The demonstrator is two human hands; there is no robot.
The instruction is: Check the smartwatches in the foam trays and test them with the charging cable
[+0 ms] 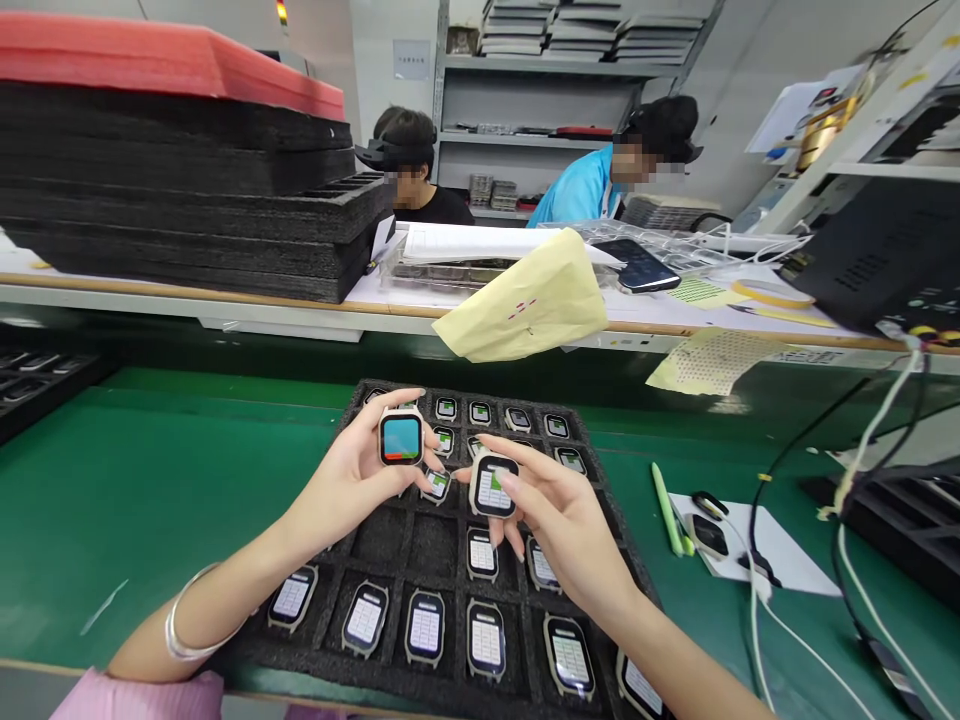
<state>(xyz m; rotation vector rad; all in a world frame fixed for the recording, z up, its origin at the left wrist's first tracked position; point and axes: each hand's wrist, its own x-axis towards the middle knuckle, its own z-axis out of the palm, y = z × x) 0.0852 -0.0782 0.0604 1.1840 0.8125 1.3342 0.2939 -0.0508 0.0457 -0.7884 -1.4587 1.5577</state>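
Observation:
My left hand holds a smartwatch case by its edges, its screen lit blue with a red and green strip at the bottom. In my right hand is a second smartwatch case, showing a white grid with a green patch, and my thumb rests on its screen. Both watches are strapless and held above a black foam tray. Several more lit watches, such as one smartwatch in the front row, lie in the tray's compartments. My hands and forearms hide part of the tray.
Stacked black foam trays with a red top stand at left on the shelf. Yellow paper hangs over its edge. A green pen, a watch and white cables lie at right. Two people work beyond.

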